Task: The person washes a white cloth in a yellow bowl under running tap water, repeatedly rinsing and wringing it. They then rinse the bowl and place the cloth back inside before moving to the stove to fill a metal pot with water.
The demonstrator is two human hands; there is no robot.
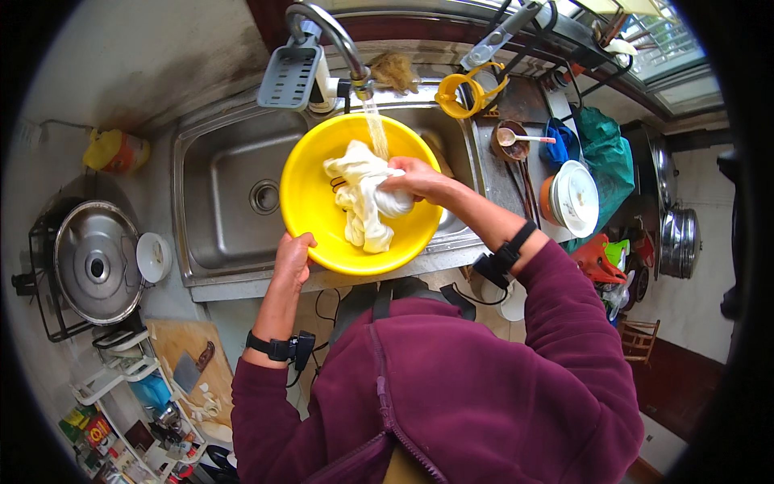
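Observation:
A yellow plastic basin is tilted over the divider and right bowl of a steel double sink. My left hand grips its lower left rim. Inside the basin lies a bunched white cloth with dark marks or cords at its left edge. My right hand is closed on the cloth's right side. Water runs from the curved metal faucet into the basin, just behind the cloth. The fingertips of my right hand are partly hidden in the folds.
Right of the sink stand stacked bowls, a small brown pot with a spoon and a yellow plastic holder. A large metal lid and a white bowl are at left. A cleaver lies on a wooden cutting board.

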